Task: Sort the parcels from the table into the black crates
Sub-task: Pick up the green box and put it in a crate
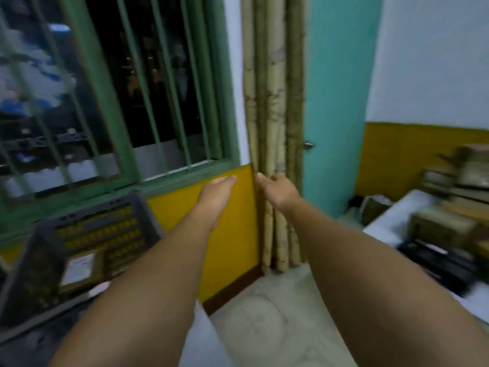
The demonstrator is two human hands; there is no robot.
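Both hands empty: left hand (215,190), right hand (280,190) (apart), over floor (264,327).

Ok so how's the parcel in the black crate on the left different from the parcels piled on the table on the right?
The parcel in the crate lies flat and alone inside the black crate; the parcels on the table are stacked in an uneven pile. The crate one shows a white label on top; no label is readable on the blurred pile. It is already sorted, they are not. All look like brown cardboard. Neither the left hand nor the right hand holds any.
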